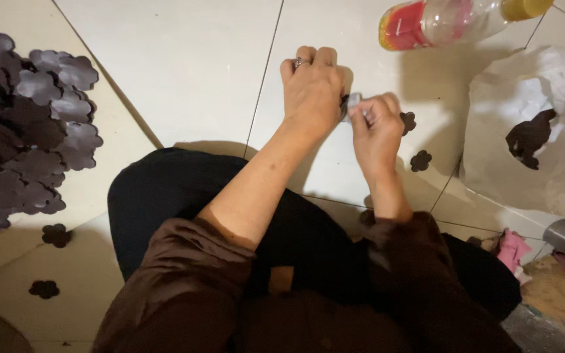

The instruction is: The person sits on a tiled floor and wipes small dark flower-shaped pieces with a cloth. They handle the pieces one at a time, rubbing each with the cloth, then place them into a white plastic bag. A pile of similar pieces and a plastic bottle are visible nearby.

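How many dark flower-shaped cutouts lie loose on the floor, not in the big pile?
4: two dark flower-shaped cutouts right of the right hand, two below the pile. Hands may hide others.

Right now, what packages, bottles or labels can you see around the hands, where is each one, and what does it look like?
Bottle: lying on its side on the floor tiles at top right; clear plastic, yellow cap, red and yellow label.
Bag: on the floor at right, beyond the right hand; white, crumpled, open, with a dark flower-shaped piece inside.
No signs or screens in view.
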Demonstrator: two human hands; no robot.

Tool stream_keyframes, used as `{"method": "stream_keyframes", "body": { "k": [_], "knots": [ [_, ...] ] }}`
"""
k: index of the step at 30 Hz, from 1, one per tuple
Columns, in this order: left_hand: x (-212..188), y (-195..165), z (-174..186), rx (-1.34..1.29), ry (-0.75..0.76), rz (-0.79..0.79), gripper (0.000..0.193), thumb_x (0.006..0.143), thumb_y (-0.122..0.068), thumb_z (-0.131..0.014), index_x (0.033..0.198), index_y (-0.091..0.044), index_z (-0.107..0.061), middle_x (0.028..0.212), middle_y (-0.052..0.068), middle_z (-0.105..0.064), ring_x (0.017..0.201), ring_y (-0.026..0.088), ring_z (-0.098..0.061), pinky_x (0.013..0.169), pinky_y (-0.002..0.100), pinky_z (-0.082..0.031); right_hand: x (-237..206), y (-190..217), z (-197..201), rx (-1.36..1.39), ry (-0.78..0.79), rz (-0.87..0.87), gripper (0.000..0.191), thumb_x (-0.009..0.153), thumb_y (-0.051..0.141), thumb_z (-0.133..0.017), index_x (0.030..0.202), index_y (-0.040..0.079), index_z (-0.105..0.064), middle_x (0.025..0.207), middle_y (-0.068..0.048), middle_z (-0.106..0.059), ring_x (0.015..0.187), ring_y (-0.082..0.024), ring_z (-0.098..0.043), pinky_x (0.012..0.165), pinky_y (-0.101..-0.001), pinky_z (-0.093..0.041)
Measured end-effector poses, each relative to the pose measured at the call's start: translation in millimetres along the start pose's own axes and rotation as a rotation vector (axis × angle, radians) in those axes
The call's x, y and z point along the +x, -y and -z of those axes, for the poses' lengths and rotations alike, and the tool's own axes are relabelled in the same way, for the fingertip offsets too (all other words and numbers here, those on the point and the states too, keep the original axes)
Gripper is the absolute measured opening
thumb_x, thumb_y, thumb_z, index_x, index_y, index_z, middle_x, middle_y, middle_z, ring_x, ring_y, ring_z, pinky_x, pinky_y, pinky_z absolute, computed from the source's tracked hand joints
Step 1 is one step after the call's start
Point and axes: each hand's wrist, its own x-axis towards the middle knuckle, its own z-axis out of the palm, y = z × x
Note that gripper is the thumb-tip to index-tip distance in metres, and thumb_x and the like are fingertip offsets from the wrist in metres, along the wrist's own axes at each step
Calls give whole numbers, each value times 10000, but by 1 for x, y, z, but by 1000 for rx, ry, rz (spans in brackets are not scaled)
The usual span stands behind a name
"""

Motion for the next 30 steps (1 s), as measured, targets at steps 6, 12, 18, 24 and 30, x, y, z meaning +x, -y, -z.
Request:
{"method": "stream_keyframes", "body": {
  "k": [6, 12, 18, 24, 30],
  "knots": [
    [-3, 1, 1, 22, -28, -13, 109, 651, -102, -790, 715, -174, -739, 1003, 68, -617, 1045, 326, -531, 844, 490, -361, -14, -9, 5, 13, 44, -1, 149, 921, -68, -781, 913, -8, -644, 935, -105, -578, 751, -178, -566, 670, -305, -471],
    [-2, 0, 1, 17, -28, -16, 107, 622, -129, -789, 713, -150, -735, 993, 77, -616, 1052, 330, -533, 850, 486, -365, -15, -18, 22, 28, 29, -143, 111, 932, -103, -786, 929, -3, -739, 922, -79, -654, 749, -191, -545, 691, -346, -472],
    [-1, 1, -4, 35, -44, 0, 97, 616, -141, -785, 699, -160, -739, 969, 78, -619, 1027, 331, -538, 834, 491, -366, -12, -2, -12, -55, -46, 209, 163, 878, -131, -755, 985, -51, -660, 1041, -125, -614, 946, -262, -629, 806, -360, -544],
    [-4, 0, 1, 40, -73, -18, 97, 652, -143, -773, 742, -173, -751, 984, 70, -621, 1042, 321, -539, 848, 484, -372, -21, 16, -12, -93, -76, 67, 164, 889, -115, -760, 934, -49, -616, 975, -157, -573, 897, -313, -592, 780, -402, -500],
    [0, -1, -7, 87, -26, 0, 107, 638, -169, -777, 741, -153, -755, 986, 86, -623, 1055, 324, -539, 855, 497, -375, -14, 8, -13, -19, -88, 112, 181, 889, -101, -740, 943, -19, -588, 993, -153, -598, 930, -343, -597, 843, -419, -488]
  ]
}}
